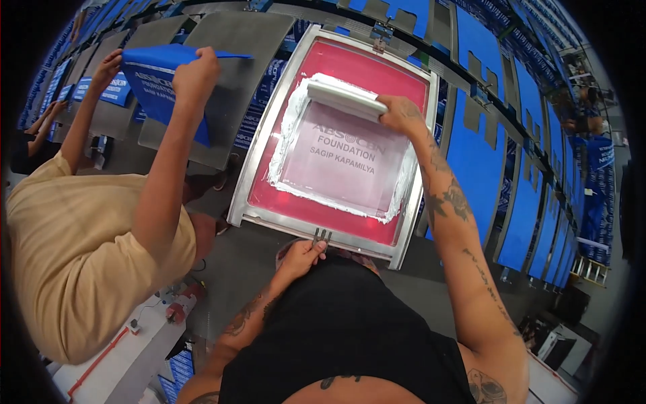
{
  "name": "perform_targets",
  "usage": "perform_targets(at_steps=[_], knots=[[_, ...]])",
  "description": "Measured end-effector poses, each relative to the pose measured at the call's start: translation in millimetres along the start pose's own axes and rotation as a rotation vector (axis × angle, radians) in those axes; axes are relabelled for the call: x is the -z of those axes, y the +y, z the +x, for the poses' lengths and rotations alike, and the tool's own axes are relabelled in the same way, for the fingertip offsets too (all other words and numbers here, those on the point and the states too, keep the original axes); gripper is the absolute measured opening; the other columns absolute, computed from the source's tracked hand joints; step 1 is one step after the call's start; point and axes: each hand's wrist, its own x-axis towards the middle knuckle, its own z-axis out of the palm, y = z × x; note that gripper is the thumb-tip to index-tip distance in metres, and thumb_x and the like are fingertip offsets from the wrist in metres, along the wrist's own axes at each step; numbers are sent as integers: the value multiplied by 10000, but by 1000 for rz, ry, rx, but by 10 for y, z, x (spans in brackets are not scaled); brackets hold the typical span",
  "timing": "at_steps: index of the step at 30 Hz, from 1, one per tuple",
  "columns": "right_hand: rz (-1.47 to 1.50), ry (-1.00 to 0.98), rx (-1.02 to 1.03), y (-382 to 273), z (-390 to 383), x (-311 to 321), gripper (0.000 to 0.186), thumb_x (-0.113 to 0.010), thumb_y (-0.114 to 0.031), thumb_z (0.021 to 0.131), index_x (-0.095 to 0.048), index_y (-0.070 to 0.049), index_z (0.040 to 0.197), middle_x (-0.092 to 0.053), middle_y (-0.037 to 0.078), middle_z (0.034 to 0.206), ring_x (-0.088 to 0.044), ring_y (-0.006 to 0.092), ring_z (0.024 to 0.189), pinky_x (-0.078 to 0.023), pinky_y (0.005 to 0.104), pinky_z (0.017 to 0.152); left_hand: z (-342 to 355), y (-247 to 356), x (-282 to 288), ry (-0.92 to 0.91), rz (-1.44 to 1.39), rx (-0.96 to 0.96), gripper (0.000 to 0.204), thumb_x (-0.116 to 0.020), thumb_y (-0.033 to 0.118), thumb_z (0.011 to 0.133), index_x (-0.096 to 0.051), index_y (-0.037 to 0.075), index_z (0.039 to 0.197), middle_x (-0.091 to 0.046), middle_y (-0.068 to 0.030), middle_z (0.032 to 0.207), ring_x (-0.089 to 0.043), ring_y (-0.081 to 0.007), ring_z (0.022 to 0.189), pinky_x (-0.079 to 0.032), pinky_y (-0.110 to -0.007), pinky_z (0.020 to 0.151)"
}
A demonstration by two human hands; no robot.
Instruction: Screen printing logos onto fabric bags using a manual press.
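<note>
A screen-printing frame (262, 175) with a silver metal border and red mesh lies in front of me, white ink smeared around a pale rectangle with lettering. My right hand (400, 114) is closed on a long silver squeegee (340, 99), which crosses the upper part of the pale area. At the near edge of the frame, my left hand (306, 254) grips a small metal handle (321, 236). The near edge of the frame is close to my body.
A co-worker in a tan shirt (94, 236) holds up a printed blue fabric (153, 94) at my left. Another person (28, 145) is farther left. Grey boards (208, 47) and rows of blue panels (471, 175) surround the frame. A white surface (121, 316) is lower left.
</note>
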Motion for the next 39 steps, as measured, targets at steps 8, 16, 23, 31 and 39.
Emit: perform_targets(at_steps=[8, 16, 23, 31, 39], knots=[[-5, 54, 6, -1456, -2074, -425, 327, -610, -30, 620, -629, -110, 936, -622, 89, 880, -593, 287, 832, -480, 417, 745, 75, -74, 120, -175, 72, 60, 518, -542, 490, 940, -666, 52, 692, -547, -23, 538, -518, -113, 530, -406, -287, 521], [181, -29, -335, -1163, -1883, -102, 407, -729, -200, 748, -627, -93, 1127, -671, 159, 1022, -638, 343, 966, -501, 412, 842, 54, 791, 796, -356, 620, 15, 591, -497, 557, 912, -691, 14, 781, -667, -173, 723, -660, -343, 754, -493, -428, 788], [1220, 115, -699, 171, -1993, -119, 397, -683, -205, 810, -594, 34, 1114, -667, 161, 968, -671, 284, 823, -551, 397, 705, 512, 822, 1662, 651, 736, -256, 522, -494, 482, 945, -608, -9, 1075, -638, -245, 923, -619, -416, 903, -470, -431, 849], [1849, 322, -632, 1051, -2625, -695, 424, -670, -187, 791, -581, 42, 1136, -653, 144, 978, -643, 295, 890, -522, 417, 831, 494, 652, 1040, 612, 402, -207, 602, -374, 483, 1000, -634, -55, 1077, -676, -242, 965, -653, -312, 945, -469, -360, 845], [1769, 521, -795, 3243, -4300, 88, 423, -624, -228, 826, -585, 23, 1165, -661, 155, 1069, -652, 302, 961, -517, 432, 896, 843, 792, -1766, 491, 328, -244, 647, -314, 527, 997, -625, -40, 970, -635, -280, 871, -625, -427, 885, -470, -441, 792]])
